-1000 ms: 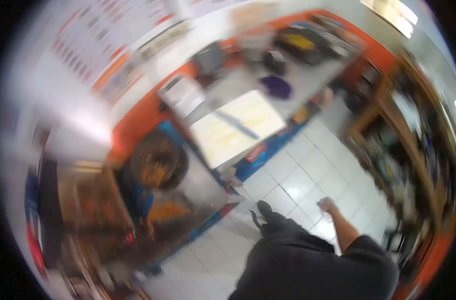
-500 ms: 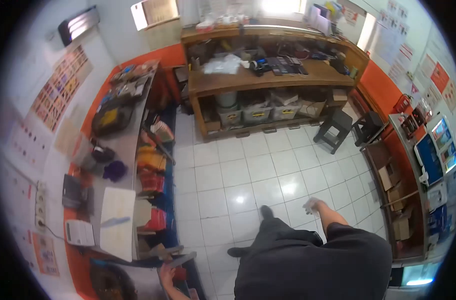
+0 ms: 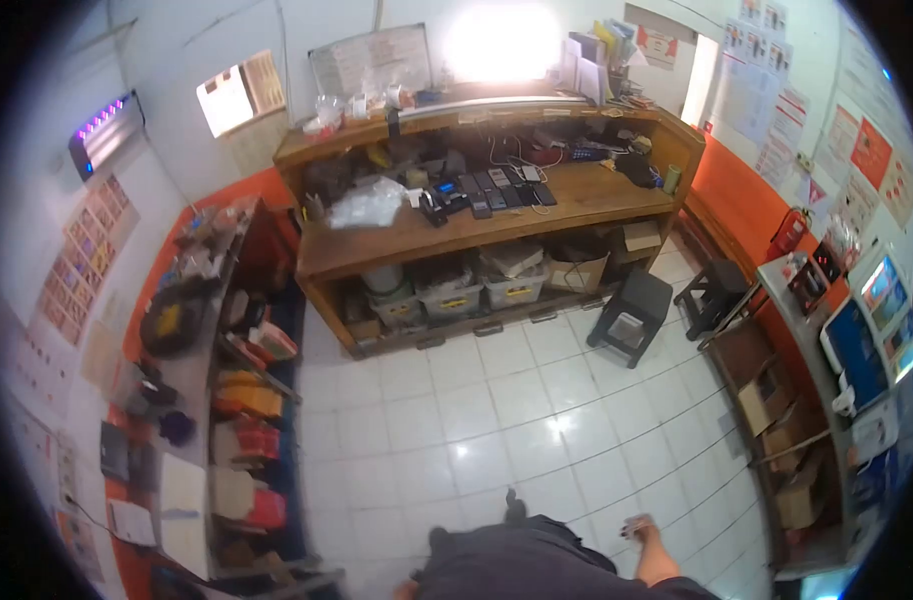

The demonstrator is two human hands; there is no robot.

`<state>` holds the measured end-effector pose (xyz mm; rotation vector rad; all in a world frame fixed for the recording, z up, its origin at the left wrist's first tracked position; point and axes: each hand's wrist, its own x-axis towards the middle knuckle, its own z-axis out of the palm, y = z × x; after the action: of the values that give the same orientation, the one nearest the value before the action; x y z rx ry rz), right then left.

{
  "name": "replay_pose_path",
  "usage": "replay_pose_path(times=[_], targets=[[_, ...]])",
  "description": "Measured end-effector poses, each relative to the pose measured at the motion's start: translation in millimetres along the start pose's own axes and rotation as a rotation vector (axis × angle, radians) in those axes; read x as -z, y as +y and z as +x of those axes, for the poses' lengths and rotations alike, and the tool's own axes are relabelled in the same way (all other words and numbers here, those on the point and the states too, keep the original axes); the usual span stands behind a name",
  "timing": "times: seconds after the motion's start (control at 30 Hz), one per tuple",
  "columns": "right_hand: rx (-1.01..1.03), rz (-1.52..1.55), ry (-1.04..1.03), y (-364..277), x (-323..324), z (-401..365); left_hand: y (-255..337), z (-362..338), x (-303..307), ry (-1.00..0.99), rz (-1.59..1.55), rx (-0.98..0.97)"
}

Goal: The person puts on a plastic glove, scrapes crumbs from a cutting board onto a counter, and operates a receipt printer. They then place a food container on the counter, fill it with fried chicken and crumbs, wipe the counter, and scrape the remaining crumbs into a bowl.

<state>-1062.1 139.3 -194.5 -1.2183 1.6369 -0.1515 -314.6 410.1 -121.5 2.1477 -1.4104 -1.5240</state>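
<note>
My right hand [image 3: 638, 527] hangs over the tiled floor [image 3: 517, 440] at the lower right, its fingers loosely apart and nothing plain to see in them. Only a small bit of my left hand [image 3: 407, 590] shows at the bottom edge, beside my dark shirt [image 3: 522, 565]; its fingers are hidden. Neither hand touches any furniture that I can see. Ahead stands a wooden counter [image 3: 417, 250] with several dark phones [image 3: 482, 195], a clear plastic bag [image 3: 372, 203] and a small black device [image 3: 434, 208] on it.
Along the left runs a workbench [image 3: 199, 350] with a white board [image 3: 184, 510] and red and orange packs below. Two black stools [image 3: 632, 305] stand before the counter's right end. A shelf [image 3: 767, 440] with cardboard boxes and a blue-screened display [image 3: 857, 345] line the right.
My view has tilted up and the counter looks nearer. My left hand, earlier at the left bench's near end, is now mostly out of frame. My right hand appears lower in view.
</note>
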Motion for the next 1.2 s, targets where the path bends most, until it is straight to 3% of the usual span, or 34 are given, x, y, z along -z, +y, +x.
replay_pose_path(times=[0.03, 0.07, 0.1, 0.13, 0.17, 0.2, 0.23, 0.27, 0.3, 0.33, 0.37, 0.4, 0.43, 0.47, 0.53, 0.57, 0.6, 0.63, 0.67, 0.7, 0.73, 0.77, 0.8, 0.83, 0.87, 0.9, 0.97, 1.0, 1.07, 1.1, 1.17, 1.2], targets=[[-0.302, 0.598, -0.030, -54.0, 12.3, -25.4, -7.9, -9.7, 11.5, -0.027, 0.098, -0.142], [-0.028, 0.033, -0.144, -47.1, 13.8, -8.8, -12.2, -19.6, 34.7, -0.002, 0.221, -0.367], [0.008, -0.055, -0.154, -39.3, 13.4, 4.4, -4.8, -12.2, 40.4, -0.006, 0.198, -0.366], [-0.436, 0.521, -0.073, -113.4, 22.0, -13.2, -6.6, 7.4, 58.5, -0.211, 0.256, 0.167], [-0.415, 0.513, -0.152, -122.2, 22.7, 8.6, -2.6, 34.6, 76.1, -0.420, 0.310, 0.703], [0.177, -0.160, -0.218, -61.0, 8.1, 61.3, 2.6, 42.8, 104.0, -0.304, -0.132, 0.873], [-0.048, 0.219, -0.212, -116.4, 16.0, 53.7, 16.1, 59.9, 120.7, -0.239, 0.179, 0.533], [-0.259, 0.606, -0.126, -177.6, 24.4, 43.4, 11.9, 96.4, 138.2, -0.195, -0.134, 0.751], [-0.276, 0.596, -0.138, -210.1, 33.9, 45.4, 63.0, 111.7, 141.4, -0.019, 0.115, 0.578], [-0.248, 0.456, -0.174, -236.4, 40.2, 53.0, 119.2, 133.3, 155.6, -0.011, -0.200, 0.643], [-0.215, 0.324, -0.206, -264.5, 47.0, 61.3, 129.9, 176.8, 140.8, 0.169, -0.110, 0.460], [-0.211, 0.284, -0.182, -297.5, 60.2, 60.4, 181.2, 214.7, 149.1, 0.012, -0.095, 0.431], [-0.206, 0.283, -0.179, -295.2, 67.7, 77.2, 239.6, 234.7, 137.7, 0.027, -0.370, 0.312], [-0.191, 0.379, -0.101, -291.8, 75.5, 87.7, 325.6, 233.3, 140.6, -0.024, -0.572, 0.336], [-0.225, 0.531, 0.010, -305.9, 90.5, 105.3, 400.1, 236.9, 147.5, -0.037, -0.364, -0.454], [-0.182, 0.655, 0.027, -291.3, 91.0, 108.0, 407.9, 260.6, 161.4, -0.045, -0.367, -0.459], [-0.129, 0.770, 0.050, -269.7, 98.9, 118.8, 413.2, 298.3, 174.4, -0.188, -0.413, -0.295], [-0.267, 0.840, 0.086, -294.6, 104.4, 110.6, 416.3, 341.6, 187.4, -0.329, -0.457, -0.131], [-0.361, 0.861, 0.093, -306.1, 111.3, 105.3, 379.0, 396.8, 190.0, -0.369, 0.024, -0.371], [-0.374, 0.930, 0.015, -295.6, 113.0, 115.3, 377.5, 427.0, 201.1, -0.413, -0.208, 0.145], [-0.408, 0.637, 0.021, -333.5, 123.9, 111.1, 276.1, 511.3, 176.8, -0.537, 0.048, -0.261], [-0.440, 0.349, 0.016, -393.0, 129.4, 96.1, 375.3, 481.1, 238.8, -0.416, 0.202, 0.292], [-0.458, 0.343, -0.003, -402.5, 131.2, 102.8, 360.7, 519.5, 247.4, -0.363, 0.461, 0.314], [-0.444, 0.344, 0.014, -408.5, 129.8, 107.2, 423.8, 503.4, 298.9, -0.348, 0.527, 0.326], [-0.436, 0.348, 0.031, -411.3, 128.2, 105.7, 396.4, 551.5, 292.9, -0.151, 0.578, 0.290], [-0.425, 0.350, 0.051, -416.0, 130.1, 105.8, 422.7, 582.7, 311.8, -0.188, 0.557, 0.246], [-0.372, 0.353, 0.097, -430.2, 137.8, 126.5, 505.2, 622.1, 348.0, -0.069, 0.541, -0.116], [-0.364, 0.359, 0.102, -437.4, 141.0, 138.1, 530.5, 634.3, 349.4, 0.227, 0.284, -0.272], [-0.372, 0.358, 0.102, -452.4, 151.7, 162.5, 606.1, 662.4, 370.5, 0.337, 0.122, -0.450], [-0.375, 0.358, 0.097, -458.4, 158.3, 173.9, 665.8, 642.3, 392.9, 0.406, 0.124, -0.578], [-0.381, 0.360, 0.088, -471.2, 173.7, 197.2, 716.3, 666.5, 410.7, 0.305, -0.067, -0.555], [-0.379, 0.362, 0.084, -477.9, 182.1, 211.6, 742.3, 673.6, 421.8, 0.349, -0.022, -0.608]])
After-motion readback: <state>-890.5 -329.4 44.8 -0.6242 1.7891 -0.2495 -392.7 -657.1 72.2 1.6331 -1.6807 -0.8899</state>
